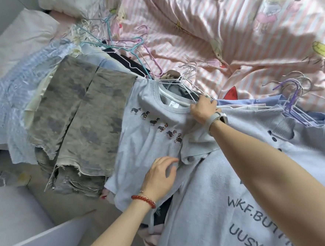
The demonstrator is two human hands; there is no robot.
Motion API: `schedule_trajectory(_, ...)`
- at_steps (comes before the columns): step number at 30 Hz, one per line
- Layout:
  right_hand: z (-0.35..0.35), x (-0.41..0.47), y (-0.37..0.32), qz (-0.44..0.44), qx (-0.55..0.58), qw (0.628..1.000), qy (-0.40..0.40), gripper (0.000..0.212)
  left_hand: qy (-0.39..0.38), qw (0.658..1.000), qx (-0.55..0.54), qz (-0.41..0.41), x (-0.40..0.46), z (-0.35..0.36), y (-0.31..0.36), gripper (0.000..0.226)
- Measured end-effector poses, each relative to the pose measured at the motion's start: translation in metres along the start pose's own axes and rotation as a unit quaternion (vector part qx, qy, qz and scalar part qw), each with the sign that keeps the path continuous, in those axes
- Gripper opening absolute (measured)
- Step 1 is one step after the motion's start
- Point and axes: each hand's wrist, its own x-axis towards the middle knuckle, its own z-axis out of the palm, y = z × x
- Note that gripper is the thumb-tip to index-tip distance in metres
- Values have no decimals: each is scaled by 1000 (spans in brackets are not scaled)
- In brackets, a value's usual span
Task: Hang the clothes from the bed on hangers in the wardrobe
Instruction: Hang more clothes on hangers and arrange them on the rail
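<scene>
Matt grey cotton tee [147, 133], frayed rough denim [81, 121], glossy coated-wire hangers [294, 89].

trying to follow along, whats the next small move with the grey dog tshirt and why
Probably lift it off the pile by the right hand: that hand already has a grip on the collar and white hanger inside the dog t-shirt, while the left hand lies on its hem.

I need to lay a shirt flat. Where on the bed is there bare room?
Free: the striped duvet, beyond the loose hangers and above the purple hangers. Crowded: everything nearer, from camo shorts through dog tee to lettered shirt.
</scene>
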Motion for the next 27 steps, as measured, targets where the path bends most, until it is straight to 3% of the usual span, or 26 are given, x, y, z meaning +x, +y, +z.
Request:
schedule_trajectory(4,-17,-12,-7,-48,93,992,-73,27,10,999,19,-44,-8,-10,-10,31)
schedule_trajectory(8,-10,-61,5,-62,144,987,16,16,58,997,25,-51,-7,-26,-8,34)
schedule_trajectory(12,-1,-135,61,-46,225,970,75,15,102,994,37,-21,3,-44,1,47)
schedule_trajectory(15,-6,-188,104,-65,232,967,87,13,118,986,114,24,12,-51,13,62)
schedule_trajectory(18,-21,-221,132,-130,161,975,76,15,85,968,219,87,20,-52,28,69)
schedule_trajectory(22,-44,-234,137,-249,63,962,88,24,24,961,249,118,23,-42,41,43)
schedule_trajectory(24,-51,-234,134,-256,46,960,99,21,19,966,233,115,14,-48,42,26)
schedule_trajectory(27,-54,-234,128,-232,36,968,87,15,-46,977,194,82,-24,-67,30,23)
